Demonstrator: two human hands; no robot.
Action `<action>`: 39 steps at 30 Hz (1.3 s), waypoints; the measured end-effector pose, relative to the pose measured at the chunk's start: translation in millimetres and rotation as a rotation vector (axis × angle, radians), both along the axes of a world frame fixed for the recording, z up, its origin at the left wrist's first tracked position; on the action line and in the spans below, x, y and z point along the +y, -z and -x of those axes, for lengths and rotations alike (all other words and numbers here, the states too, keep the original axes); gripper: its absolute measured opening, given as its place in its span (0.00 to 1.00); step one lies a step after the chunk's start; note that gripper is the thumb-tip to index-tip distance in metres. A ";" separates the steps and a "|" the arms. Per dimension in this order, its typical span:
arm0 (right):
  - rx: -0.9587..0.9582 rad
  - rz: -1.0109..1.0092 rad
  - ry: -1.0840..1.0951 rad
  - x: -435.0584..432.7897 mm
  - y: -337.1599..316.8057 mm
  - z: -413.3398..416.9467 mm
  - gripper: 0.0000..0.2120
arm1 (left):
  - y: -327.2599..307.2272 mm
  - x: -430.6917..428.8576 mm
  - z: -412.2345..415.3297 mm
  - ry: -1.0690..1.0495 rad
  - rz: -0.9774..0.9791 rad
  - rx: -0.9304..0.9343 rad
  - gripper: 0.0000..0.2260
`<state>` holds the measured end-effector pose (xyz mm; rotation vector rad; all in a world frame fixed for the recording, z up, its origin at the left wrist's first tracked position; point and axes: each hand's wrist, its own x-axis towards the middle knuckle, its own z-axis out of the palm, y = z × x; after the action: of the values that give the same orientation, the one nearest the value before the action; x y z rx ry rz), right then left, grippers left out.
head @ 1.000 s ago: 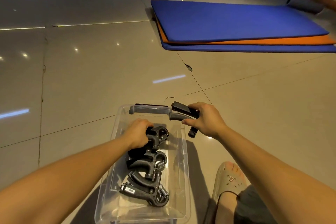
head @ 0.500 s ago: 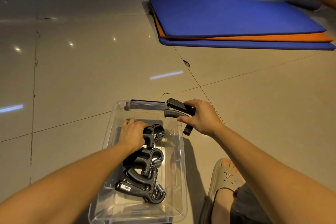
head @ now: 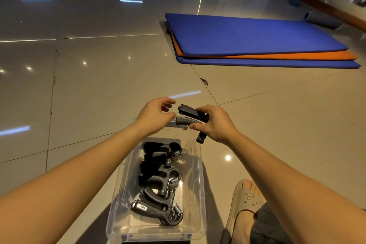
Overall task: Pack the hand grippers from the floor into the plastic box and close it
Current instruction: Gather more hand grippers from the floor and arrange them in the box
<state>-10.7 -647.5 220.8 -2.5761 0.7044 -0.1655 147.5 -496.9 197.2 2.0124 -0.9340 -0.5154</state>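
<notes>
Moved: L hand (head: 154, 117) came up out of the plastic box (head: 200, 184) & went over to the hand gripper (head: 188, 113) in the R hand (head: 215, 125).
Near: 3 packed grippers (head: 158, 184) lie in a row in the box. No lid on.
L fingers: spread, holding nothing, just beside the handle tips.
R fingers: curled round the gripper's spring end, above the box's far end.
Which way: handles point left, at the L hand, lying across the box like the packed ones.
Next, I think: straight down into the far end.
Far: blue & orange mats (head: 247, 35) on the floor (head: 99, 105).

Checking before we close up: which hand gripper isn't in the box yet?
The hand gripper held in the right hand, up near the far end of the box. The other grippers lie inside it; the left hand holds nothing.
</notes>
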 end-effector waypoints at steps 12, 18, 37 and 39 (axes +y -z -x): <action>-0.002 0.111 -0.266 45.5 -21.8 -21.5 0.27 | -30.4 41.5 -4.1 0.357 -0.149 -0.488 0.31; -0.028 0.095 -0.168 41.6 -5.8 -15.5 0.24 | -14.0 56.3 -9.8 0.307 -0.198 -0.460 0.26; 0.108 -0.211 0.204 4.1 73.2 8.9 0.27 | 106.9 32.2 12.8 0.103 -0.518 -0.417 0.17; 0.099 -0.254 0.218 2.4 76.4 10.2 0.27 | 116.2 31.1 12.9 0.125 -0.551 -0.450 0.17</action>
<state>-20.9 -645.1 144.4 -2.2753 0.9766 -0.0146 134.6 -465.8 81.0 2.6490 -1.2975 -0.4236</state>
